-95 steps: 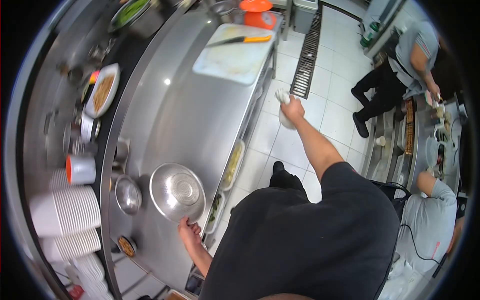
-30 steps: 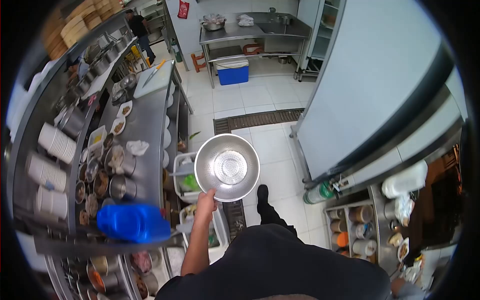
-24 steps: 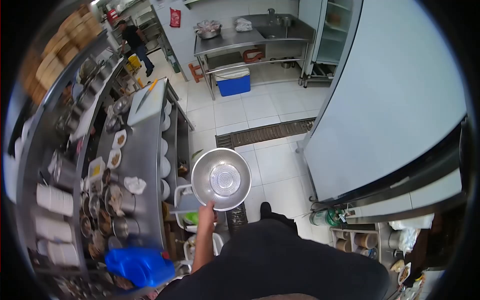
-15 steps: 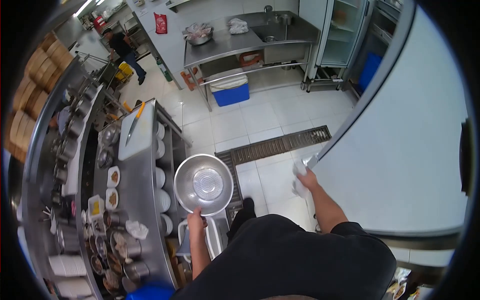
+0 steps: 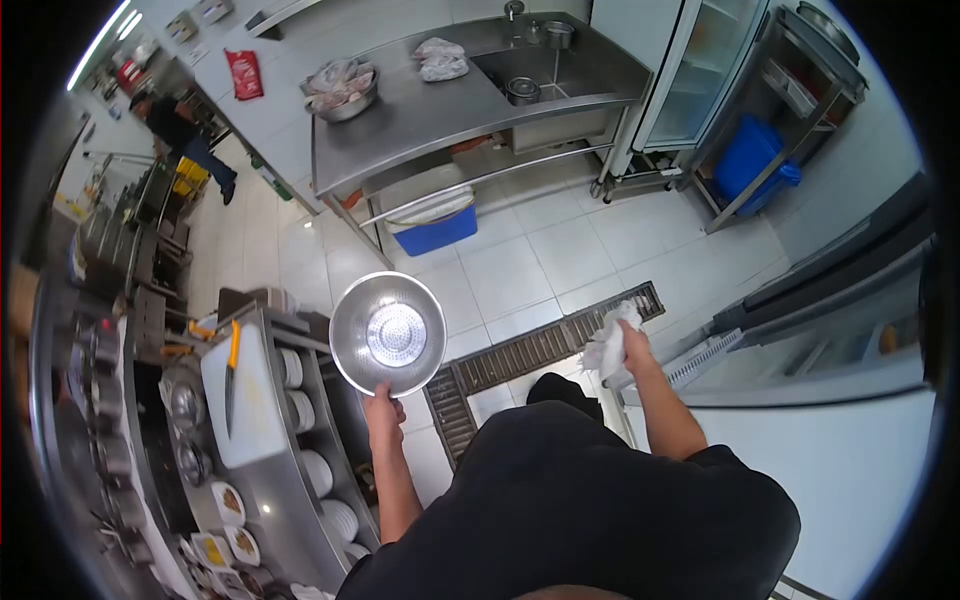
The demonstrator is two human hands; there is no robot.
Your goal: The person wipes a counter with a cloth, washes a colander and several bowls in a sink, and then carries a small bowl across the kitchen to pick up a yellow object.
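Note:
In my left hand point(image 5: 384, 415) is a round metal colander point(image 5: 362, 350), gripped by its near rim with the bowl facing up. It hangs over the floor beside the steel counter, and nothing shows inside it. My right hand point(image 5: 634, 348) is closed around a crumpled white cloth point(image 5: 606, 345), held out over the floor drain. The fingers of that hand are partly covered by the cloth.
On the left steel counter point(image 5: 265, 490) are a white cutting board point(image 5: 255, 400), an orange-handled knife point(image 5: 232, 365) and small dishes. Ahead stands a sink table point(image 5: 400, 120) with a bowl of bagged food point(image 5: 345, 105). A person point(image 5: 180, 135) stands far left. A floor drain point(image 5: 540, 335) crosses ahead.
My body has advanced toward the sink table, colander still in my left hand. My right hand and cloth have come away from the large white door's edge. More shelving shows at right.

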